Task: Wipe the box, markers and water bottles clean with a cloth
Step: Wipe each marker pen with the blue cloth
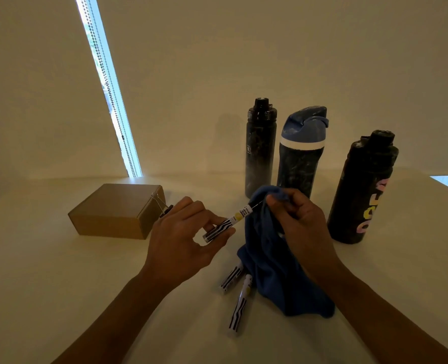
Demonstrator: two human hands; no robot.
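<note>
Two bare hands meet above the middle of the pale desk (60, 271), their forearms coming in from 5 and 7 o'clock. The left grip (183, 237) is turned palm inward, with thumb and fingertips pinching the rear end of a marker (230, 222) and the other fingers loosely curled above it. The right grip (301, 222) sits knuckles up at 3 o'clock of the left, its fingers bunched round a dark blue cloth (278, 271) and pressing a fold of it onto the marker's front end. The rest of the cloth hangs down to the desk.

The held marker is white, with black wavy stripes at the rear, a yellow patch and a printed label near the middle, and a black front section. It is raised off the desk, and its long axis runs from 8 o'clock to 2 o'clock, front end towards 2.

Another striped marker (232, 278) lies at 6 o'clock of the hands, half under the cloth and angled towards 1 o'clock. A third marker (240, 306) lies just beside it, nearly along the 12–6 line.

A brown cardboard box (117, 208) with a binder clip (162, 206) on its edge sits at 9 o'clock. Three dark water bottles (300, 153) stand upright from 12 to 3 o'clock.
</note>
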